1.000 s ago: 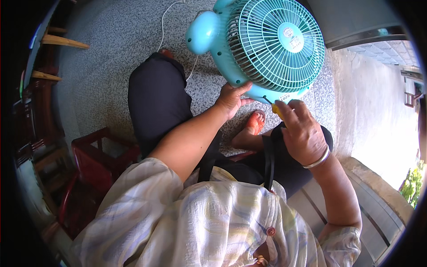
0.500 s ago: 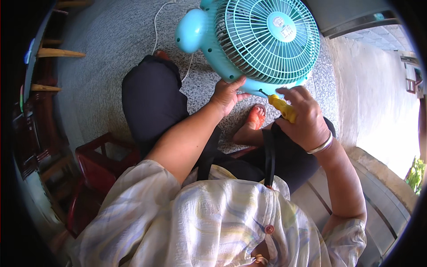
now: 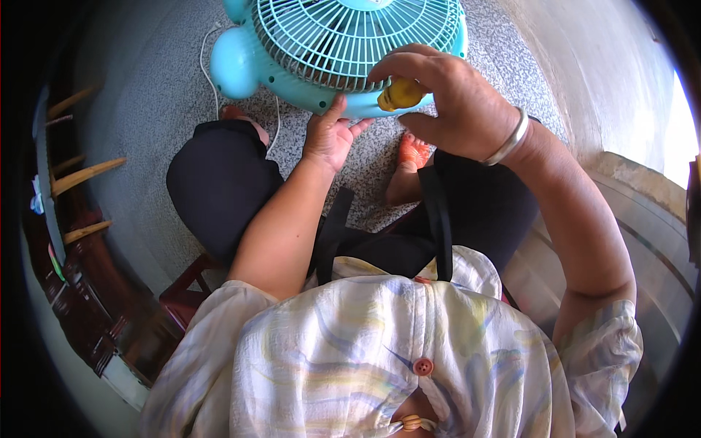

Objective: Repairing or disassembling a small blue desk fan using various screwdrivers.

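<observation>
A light-blue electric fan (image 3: 296,89) with a round grille lies at the top of the view, in front of my knees. My left hand (image 3: 328,139) holds the near edge of its casing, thumb on top and fingers beneath. My right hand (image 3: 456,102), with a pale bangle at the wrist, is curled loosely round the yellow handle of a screwdriver (image 3: 401,95). The screwdriver stands over the near rim of the casing, its handle end toward me. Its shaft and tip are hidden behind the handle. Small dark screw holes dot the casing edge.
A white cord (image 3: 277,124) runs over the speckled floor (image 3: 307,212) beside the fan. My knees flank the work, and one bare foot (image 3: 413,152) is just below it. A dark red stool (image 3: 188,292) is at lower left; wooden furniture (image 3: 87,179) stands farther left. A pale wall (image 3: 584,66) rises at right.
The fan and both hands now appear farther left and higher in the view. The screwdriver handle points more toward me, and my right hand has turned about it, fingers spread wider.
</observation>
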A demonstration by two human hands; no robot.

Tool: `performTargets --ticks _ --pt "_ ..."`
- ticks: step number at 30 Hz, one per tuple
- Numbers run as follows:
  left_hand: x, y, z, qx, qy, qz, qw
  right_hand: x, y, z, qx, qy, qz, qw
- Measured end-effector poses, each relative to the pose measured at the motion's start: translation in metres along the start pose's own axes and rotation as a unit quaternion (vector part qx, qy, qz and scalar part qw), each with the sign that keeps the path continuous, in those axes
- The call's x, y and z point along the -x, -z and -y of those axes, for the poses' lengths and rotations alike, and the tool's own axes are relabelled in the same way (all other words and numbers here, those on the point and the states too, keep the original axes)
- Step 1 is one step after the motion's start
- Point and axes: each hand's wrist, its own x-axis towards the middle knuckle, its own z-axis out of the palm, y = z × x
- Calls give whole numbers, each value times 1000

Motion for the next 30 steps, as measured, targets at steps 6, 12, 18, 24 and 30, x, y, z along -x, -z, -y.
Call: performTargets --ticks 6,12,18,24,30 --pt "1 -5 0 1 0 5 1000 7 -5 -2 126 -69 -59 988" --pt "2 -9 0 13 -2 4 1000 10 -4 -7 89 -38 -106 990" --pt "3 -12 0 11 3 -4 1000 14 -3 2 45 -151 -123 980" --pt "4 -13 -2 3 -2 1 1000 15 7 -5 40 -61 -48 996" --pt "2 -15 -3 7 -17 24 1000 17 4 14 -12 -134 -19 991"
